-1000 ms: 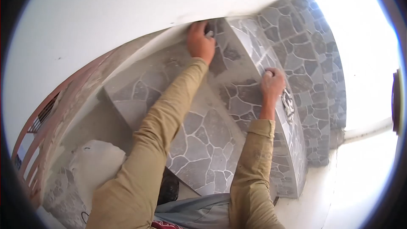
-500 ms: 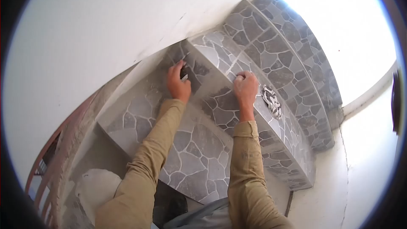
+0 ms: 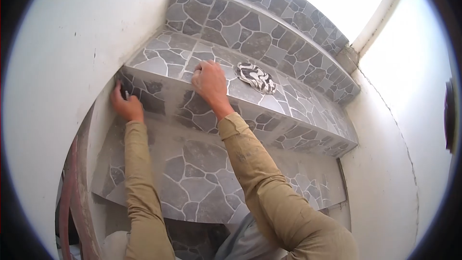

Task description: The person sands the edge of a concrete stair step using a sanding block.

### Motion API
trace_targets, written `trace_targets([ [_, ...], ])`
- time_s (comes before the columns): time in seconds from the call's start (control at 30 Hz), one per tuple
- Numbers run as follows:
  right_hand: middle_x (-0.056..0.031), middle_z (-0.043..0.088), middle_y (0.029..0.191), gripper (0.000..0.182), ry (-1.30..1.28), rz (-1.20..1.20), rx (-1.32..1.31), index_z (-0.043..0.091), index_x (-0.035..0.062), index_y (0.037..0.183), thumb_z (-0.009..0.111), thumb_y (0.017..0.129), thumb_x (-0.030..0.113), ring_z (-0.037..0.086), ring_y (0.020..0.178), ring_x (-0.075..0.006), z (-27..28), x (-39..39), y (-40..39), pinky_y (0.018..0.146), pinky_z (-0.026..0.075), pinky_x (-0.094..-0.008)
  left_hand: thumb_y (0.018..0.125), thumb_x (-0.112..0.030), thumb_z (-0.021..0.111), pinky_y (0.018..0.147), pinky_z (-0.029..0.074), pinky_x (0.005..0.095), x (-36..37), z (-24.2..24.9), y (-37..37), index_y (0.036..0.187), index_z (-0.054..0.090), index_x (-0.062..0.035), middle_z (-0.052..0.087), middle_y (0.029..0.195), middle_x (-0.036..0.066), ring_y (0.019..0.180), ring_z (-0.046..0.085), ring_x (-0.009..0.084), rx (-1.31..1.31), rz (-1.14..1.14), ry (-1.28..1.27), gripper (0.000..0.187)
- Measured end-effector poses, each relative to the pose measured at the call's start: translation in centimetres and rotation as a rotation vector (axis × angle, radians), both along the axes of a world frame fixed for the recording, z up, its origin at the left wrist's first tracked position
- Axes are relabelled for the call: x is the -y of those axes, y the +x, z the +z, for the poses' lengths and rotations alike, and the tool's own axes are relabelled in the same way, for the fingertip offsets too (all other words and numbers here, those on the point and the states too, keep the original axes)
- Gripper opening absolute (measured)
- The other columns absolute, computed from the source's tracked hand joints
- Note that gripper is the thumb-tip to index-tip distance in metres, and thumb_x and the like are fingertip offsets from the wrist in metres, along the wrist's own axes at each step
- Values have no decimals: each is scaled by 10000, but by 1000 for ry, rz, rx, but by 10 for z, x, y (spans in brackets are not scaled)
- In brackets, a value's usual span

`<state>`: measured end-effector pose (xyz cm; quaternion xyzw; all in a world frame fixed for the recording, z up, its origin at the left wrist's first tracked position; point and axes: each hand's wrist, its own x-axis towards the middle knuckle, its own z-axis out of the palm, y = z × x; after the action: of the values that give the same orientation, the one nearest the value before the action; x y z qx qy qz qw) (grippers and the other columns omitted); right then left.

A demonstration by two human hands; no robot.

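The stone-pattern riser tile (image 3: 187, 108) stands upright on the front of the step, under its tread (image 3: 192, 55). My left hand (image 3: 126, 105) is at the tile's left end by the white wall (image 3: 62, 58), fingers closed around a small dark object (image 3: 126, 94) I can't make out. My right hand (image 3: 209, 83) curls over the tread's front edge, fingers bent and pressed together. Just right of it, a black-and-white patterned cloth (image 3: 255, 77) lies on the tread.
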<state>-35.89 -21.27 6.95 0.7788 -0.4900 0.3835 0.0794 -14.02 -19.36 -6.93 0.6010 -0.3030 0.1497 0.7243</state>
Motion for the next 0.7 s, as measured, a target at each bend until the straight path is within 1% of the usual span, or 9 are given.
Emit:
trace_targets([
  [0.07, -167, 641, 950, 178, 2, 11, -20, 691, 34, 859, 563, 777, 126, 590, 972, -352, 3, -4, 5, 839, 462, -466, 620, 134, 463, 973, 462, 412, -12, 7, -18, 1208, 625, -29, 600, 1104, 161, 1080, 595, 344, -41, 6, 36, 631],
  [0.13, -172, 643, 943, 184, 8, 22, -1, 691, 30, 861, 563, 770, 125, 592, 960, -358, 3, -1, 11, 836, 464, -464, 623, 121, 470, 970, 464, 425, -20, 12, -32, 1191, 634, -30, 611, 1100, 166, 1078, 594, 351, -94, -156, -66, 609],
  [0.27, -192, 653, 913, 201, -16, 16, -37, 692, 27, 860, 572, 745, 140, 601, 906, -377, -3, 8, 3, 820, 468, -459, 637, 75, 514, 964, 458, 436, 9, -4, 22, 1168, 638, -30, 613, 1074, 170, 1059, 589, 357, -137, -28, -77, 555],
  [0.33, -210, 653, 882, 224, -5, 64, -54, 697, 25, 865, 571, 727, 149, 606, 882, -383, -6, 11, -1, 818, 466, -459, 640, 57, 537, 950, 452, 430, -8, 13, -5, 1132, 642, -30, 618, 1054, 164, 1037, 582, 355, -83, -35, -42, 511],
  [0.37, -218, 657, 858, 229, -33, 79, -43, 705, 17, 844, 568, 718, 150, 616, 863, -385, -8, 11, 0, 803, 474, -460, 643, 54, 554, 920, 449, 425, 2, 0, -16, 1105, 641, -31, 615, 1032, 157, 1015, 575, 353, -77, -53, -134, 478],
  [0.43, -232, 667, 806, 220, -37, 73, -8, 718, 5, 794, 547, 713, 116, 641, 798, -401, 1, 3, 11, 746, 495, -461, 620, 97, 591, 872, 457, 427, -21, 15, -37, 1114, 629, -64, 600, 1015, 136, 995, 575, 346, -76, -154, -69, 521],
  [0.47, -237, 669, 817, 229, 10, 30, 2, 723, 12, 811, 533, 723, 107, 645, 811, -400, 2, 4, 13, 769, 495, -459, 581, 137, 543, 884, 452, 414, -19, 14, -35, 1159, 614, -55, 581, 1038, 142, 1011, 568, 337, -79, -130, -98, 613],
  [0.53, -234, 676, 846, 244, 10, -6, -49, 726, 18, 828, 516, 737, 105, 647, 827, -401, 2, 5, 14, 794, 493, -456, 633, 106, 613, 883, 457, 427, -20, 15, -23, 1141, 614, -80, 570, 1057, 120, 1051, 542, 345, -118, -103, -69, 541],
  [0.7, -235, 683, 881, 269, -12, -28, -74, 726, 15, 852, 498, 749, 114, 649, 854, -403, 5, -2, 17, 815, 488, -455, 647, 119, 579, 916, 444, 444, -18, 30, -17, 1242, 546, -46, 519, 1114, 164, 1053, 522, 380, -248, 12, 39, 618],
])
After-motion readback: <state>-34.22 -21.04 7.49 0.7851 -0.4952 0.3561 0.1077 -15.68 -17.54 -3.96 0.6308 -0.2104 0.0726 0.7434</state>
